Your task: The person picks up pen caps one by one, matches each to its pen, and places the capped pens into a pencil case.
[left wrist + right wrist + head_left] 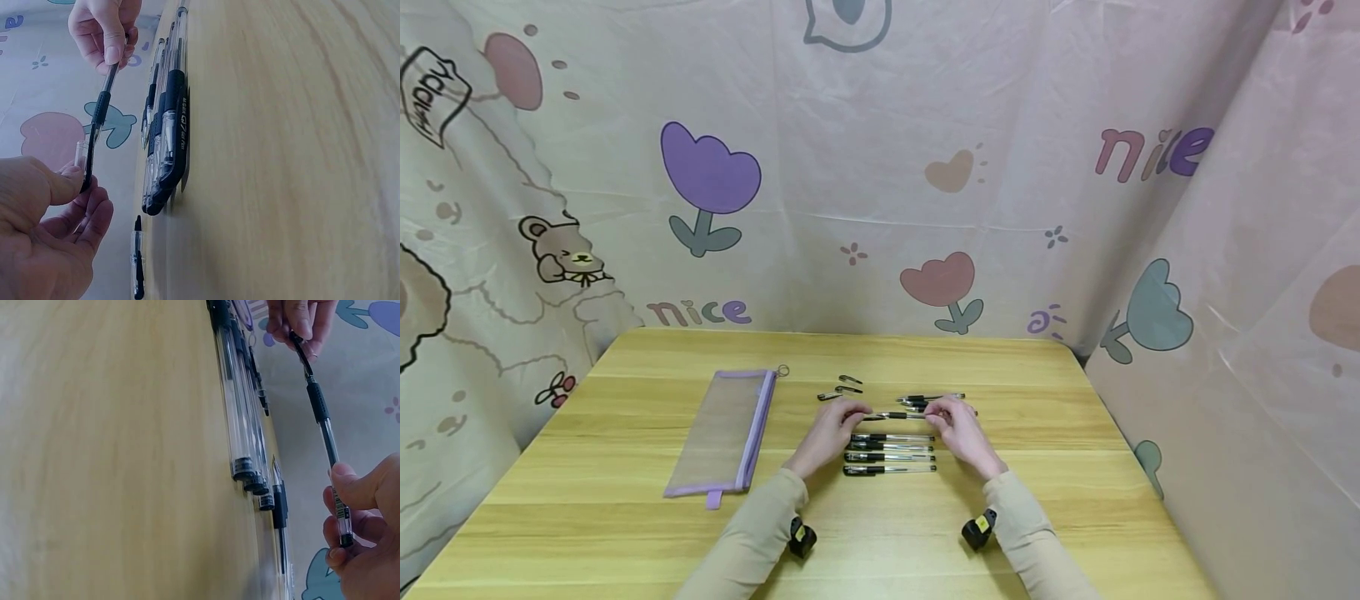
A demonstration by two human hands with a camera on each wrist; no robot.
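My left hand (829, 435) pinches a black pen cap (84, 164) between thumb and fingers. My right hand (962, 433) grips a clear-barrelled gel pen (319, 406) near its back end. The pen's tip meets the mouth of the cap; how far in it sits I cannot tell. Both are held above the table. Nearer to me lie several capped gel pens (889, 457) in a row, side by side. Beyond the right hand are several uncapped pens (931, 398), partly hidden by its fingers. Loose caps (848, 389) lie past the left hand.
A mesh zip pouch (718, 433) with purple edging lies flat to the left on the wooden table (1000, 550). A patterned curtain (850, 167) hangs behind the table and along its sides. Small black devices (978, 530) are worn at both wrists.
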